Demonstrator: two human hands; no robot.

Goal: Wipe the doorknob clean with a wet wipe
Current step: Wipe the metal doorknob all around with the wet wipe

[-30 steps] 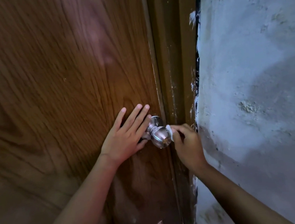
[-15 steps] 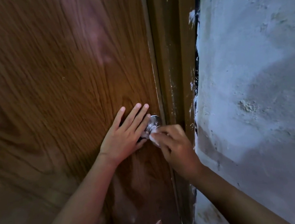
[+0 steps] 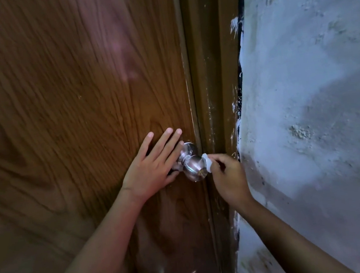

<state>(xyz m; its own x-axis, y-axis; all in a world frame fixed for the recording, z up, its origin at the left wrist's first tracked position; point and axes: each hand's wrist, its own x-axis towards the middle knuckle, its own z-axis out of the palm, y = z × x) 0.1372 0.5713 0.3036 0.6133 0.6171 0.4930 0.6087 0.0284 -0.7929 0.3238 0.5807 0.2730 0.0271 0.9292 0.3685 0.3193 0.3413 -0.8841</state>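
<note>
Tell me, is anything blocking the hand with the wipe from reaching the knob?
Nothing visible does. The right hand already presses the wipe against the knob on its right side. The left hand lies flat on the door, left of the knob.

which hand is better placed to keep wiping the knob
Right. The right hand already pinches the wet wipe against the doorknob. The left hand lies flat and open on the door beside it, holding nothing.

Single head view, close, facing forward-down at door (image 3: pixel 68 104) edge, doorknob (image 3: pixel 195 168) central
</note>
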